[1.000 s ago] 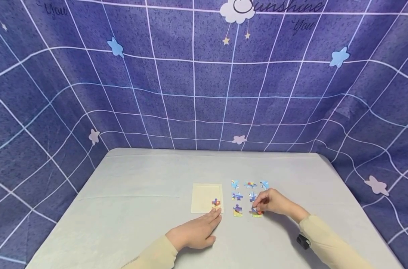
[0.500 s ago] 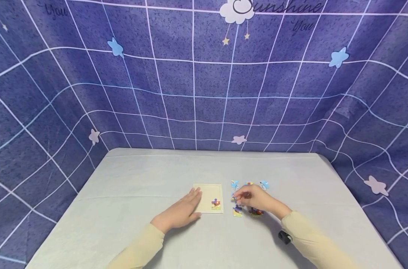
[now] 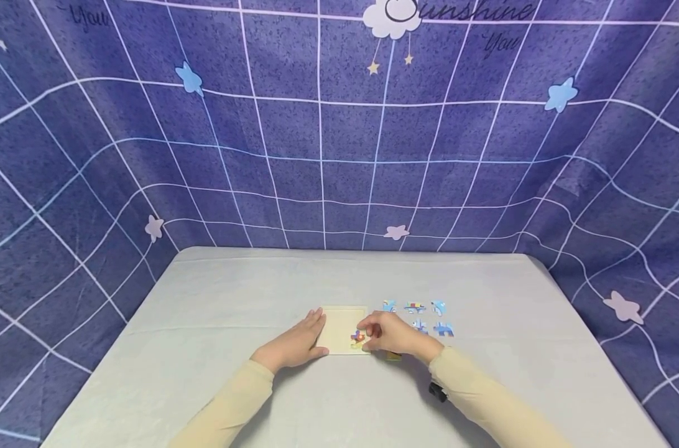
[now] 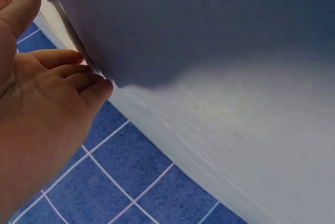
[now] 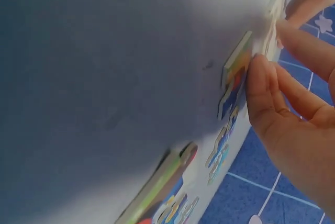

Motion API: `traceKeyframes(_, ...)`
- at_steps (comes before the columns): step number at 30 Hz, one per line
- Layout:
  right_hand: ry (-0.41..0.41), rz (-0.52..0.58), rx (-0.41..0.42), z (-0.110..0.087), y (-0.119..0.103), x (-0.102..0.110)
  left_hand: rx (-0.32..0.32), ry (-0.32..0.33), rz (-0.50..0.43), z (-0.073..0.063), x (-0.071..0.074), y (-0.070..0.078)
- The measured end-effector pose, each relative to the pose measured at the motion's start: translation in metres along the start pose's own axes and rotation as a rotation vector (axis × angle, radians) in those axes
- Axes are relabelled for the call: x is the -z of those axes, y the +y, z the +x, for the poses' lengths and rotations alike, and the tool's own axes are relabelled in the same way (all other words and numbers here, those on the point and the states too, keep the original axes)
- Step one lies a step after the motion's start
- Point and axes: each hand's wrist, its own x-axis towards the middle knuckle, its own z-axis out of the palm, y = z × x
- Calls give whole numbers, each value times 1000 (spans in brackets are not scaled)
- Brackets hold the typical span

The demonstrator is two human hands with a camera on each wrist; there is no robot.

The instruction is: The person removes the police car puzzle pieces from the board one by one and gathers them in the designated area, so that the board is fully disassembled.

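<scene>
A pale square puzzle tray (image 3: 337, 330) lies on the table with one colourful jigsaw piece (image 3: 357, 339) in its lower right corner. My left hand (image 3: 292, 342) rests at the tray's left side, fingers fairly straight along the edge and thumb near the bottom. At the right side my right hand (image 3: 392, 335) reaches over the tray's edge, fingers bent, index finger and thumb apart beside the piece in the corner. In the right wrist view nothing shows between that thumb and index finger. A green and blue piece (image 5: 236, 72) lies under this hand.
Right of the tray, several loose jigsaw pieces lie in rows, among them a blue piece (image 3: 443, 328) and a red-and-yellow-marked piece (image 3: 415, 307). The right hand covers part of the lower rows. A purple grid-patterned curtain (image 3: 351, 174) surrounds the light table (image 3: 233, 298).
My right hand has moved left from the loose pieces to the tray, uncovering the blue piece at right. My left hand has gone from the tray's lower right corner to its left edge.
</scene>
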Motion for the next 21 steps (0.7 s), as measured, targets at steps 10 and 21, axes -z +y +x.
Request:
traceKeyframes(10,6,-11,-14,4,0,-2,-18,1,0,0,0,1)
traceKeyframes(21,60,89,8,1,2,-4,-13,-3,-8,1,1,3)
